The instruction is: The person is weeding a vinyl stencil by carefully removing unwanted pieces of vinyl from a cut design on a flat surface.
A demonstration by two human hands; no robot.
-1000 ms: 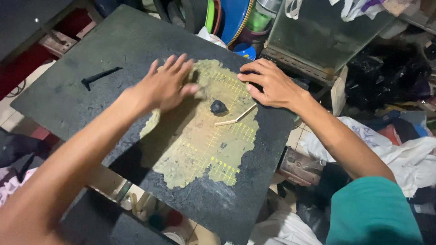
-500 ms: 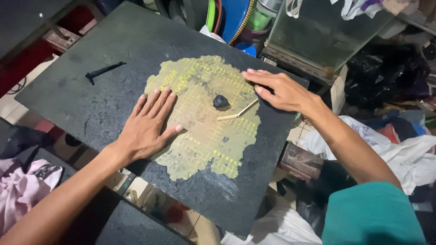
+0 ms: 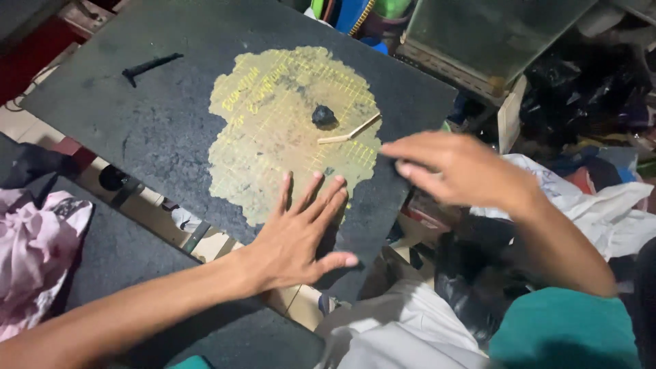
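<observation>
A dark board [image 3: 171, 130] is seen lying tilted across the bench, its middle worn to a yellow gridded patch [image 3: 287, 123]. The left hand [image 3: 301, 232] is laid flat on the near edge of the board, fingers spread wide and palm down, with the fingertips reaching onto the lower rim of the patch; nothing is held in it. The right hand [image 3: 458, 167] is seen over the right edge of the board, blurred, fingers extended and loosely together; no object is seen in it, though whether it touches the surface cannot be told.

On the patch a small dark lump [image 3: 324, 115] is found, and just beside it a pale bent stick [image 3: 350, 130]. A black tool [image 3: 150, 66] lies well apart, near the far left corner. Pink cloth [image 3: 41, 239] is noted at the lower left, white cloth [image 3: 601, 205] at the right.

The step in hand is judged to be the steadying or positioning of the board with both hands. Any next move calls for the board to be kept level enough that the lump and stick are not slid off the patch.
</observation>
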